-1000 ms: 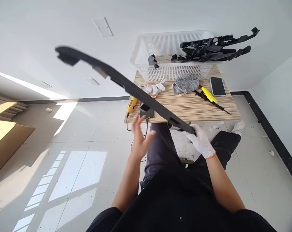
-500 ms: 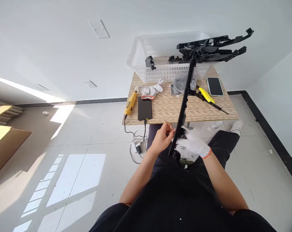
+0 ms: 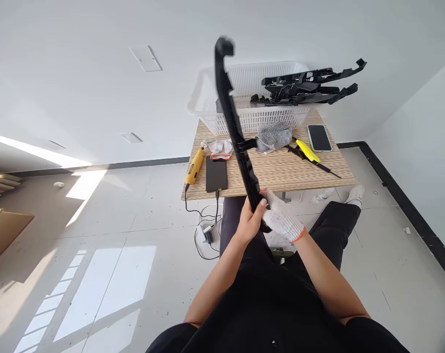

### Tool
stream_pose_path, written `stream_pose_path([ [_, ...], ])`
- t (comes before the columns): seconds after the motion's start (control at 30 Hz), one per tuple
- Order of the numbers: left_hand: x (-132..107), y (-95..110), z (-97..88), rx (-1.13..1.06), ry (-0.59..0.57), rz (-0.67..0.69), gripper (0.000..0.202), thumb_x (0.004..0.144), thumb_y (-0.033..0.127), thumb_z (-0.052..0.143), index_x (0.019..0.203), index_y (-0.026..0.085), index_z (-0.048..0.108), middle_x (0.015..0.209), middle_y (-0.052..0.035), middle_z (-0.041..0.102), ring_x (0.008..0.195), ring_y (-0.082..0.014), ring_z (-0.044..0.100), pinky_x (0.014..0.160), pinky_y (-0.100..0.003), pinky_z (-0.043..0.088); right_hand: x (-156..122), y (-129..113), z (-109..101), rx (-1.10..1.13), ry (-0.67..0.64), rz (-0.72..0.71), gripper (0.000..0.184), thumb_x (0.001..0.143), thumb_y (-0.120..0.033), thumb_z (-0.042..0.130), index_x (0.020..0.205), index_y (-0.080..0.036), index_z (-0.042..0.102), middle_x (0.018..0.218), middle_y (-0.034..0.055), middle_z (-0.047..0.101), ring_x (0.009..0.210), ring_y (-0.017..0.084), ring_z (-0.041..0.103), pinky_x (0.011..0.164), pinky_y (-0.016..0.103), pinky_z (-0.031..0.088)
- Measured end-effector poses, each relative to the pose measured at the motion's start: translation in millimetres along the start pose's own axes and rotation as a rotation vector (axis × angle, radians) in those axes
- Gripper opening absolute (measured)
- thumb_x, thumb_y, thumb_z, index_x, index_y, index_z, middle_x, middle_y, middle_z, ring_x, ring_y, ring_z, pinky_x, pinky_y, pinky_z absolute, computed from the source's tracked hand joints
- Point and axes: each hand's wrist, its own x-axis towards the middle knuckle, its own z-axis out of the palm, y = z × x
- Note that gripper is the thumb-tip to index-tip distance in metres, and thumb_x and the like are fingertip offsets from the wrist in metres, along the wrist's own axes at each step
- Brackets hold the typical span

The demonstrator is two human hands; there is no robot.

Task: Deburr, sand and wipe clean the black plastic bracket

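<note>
Swung upright now, black trim strip (image 3: pixel 234 127); bare left hand (image 3: pixel 249 221) and gloved right hand (image 3: pixel 280 219) clasp its lower end.

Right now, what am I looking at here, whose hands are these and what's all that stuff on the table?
The picture comes from a camera worn on a person's head, looking down at their own arms and lap. There is no machine here. The bare left hand and the gloved right hand both grip the near end of a long black strip, which points up and away. Ahead stands a small table. On it are a white basket with more black parts laid across it, loose gloves, a yellow tool, a dark phone on a cable, a second phone and a yellow knife.
</note>
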Motion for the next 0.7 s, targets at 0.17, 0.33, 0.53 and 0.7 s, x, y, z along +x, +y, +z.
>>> stream_pose_path([
  [0.17,41,0,-2.9,-0.279,0.085,-0.167,0.038,0.093,0.056,0.055,0.104,0.019,0.056,0.084,-0.0027,0.066,0.070,-0.0158,0.066,0.072,-0.032,0.056,8,19,-45,-0.047,0.293,0.120,0.027,0.089,-0.036,0.057,0.113,-0.023,0.062,0.107,0.0048,0.070,0.089,0.020,0.066,0.085,0.036,0.051],
  [0.33,92,-8,-6.8,-0.328,-0.020,-0.179,0.045,0.086,0.060,0.061,0.102,0.019,0.052,0.066,0.0057,0.053,0.044,-0.0075,0.049,0.047,-0.024,0.045,37,73,-103,-0.653,0.543,0.135,0.034,0.094,-0.036,0.047,0.114,-0.022,0.071,0.138,0.0110,0.059,0.126,0.035,0.050,0.096,0.048,0.046],
  [0.53,99,-15,-8.5,-0.217,-0.147,-0.243,0.046,0.087,0.059,0.059,0.104,0.016,0.054,0.070,0.0040,0.055,0.045,-0.0074,0.050,0.048,-0.024,0.045,50,101,-114,-0.773,0.494,0.262,0.055,0.097,-0.048,0.043,0.146,-0.025,0.050,0.159,0.0179,0.032,0.126,0.039,0.048,0.094,0.054,0.046],
  [0.7,94,-17,-11.4,-0.147,-0.153,-0.210,0.041,0.091,0.057,0.054,0.101,0.017,0.052,0.069,0.0041,0.054,0.046,-0.0078,0.050,0.049,-0.024,0.044,58,96,-111,-0.767,0.597,0.287,0.046,0.094,-0.051,0.049,0.130,-0.027,0.066,0.155,0.0171,0.031,0.124,0.040,0.045,0.094,0.053,0.043],
])
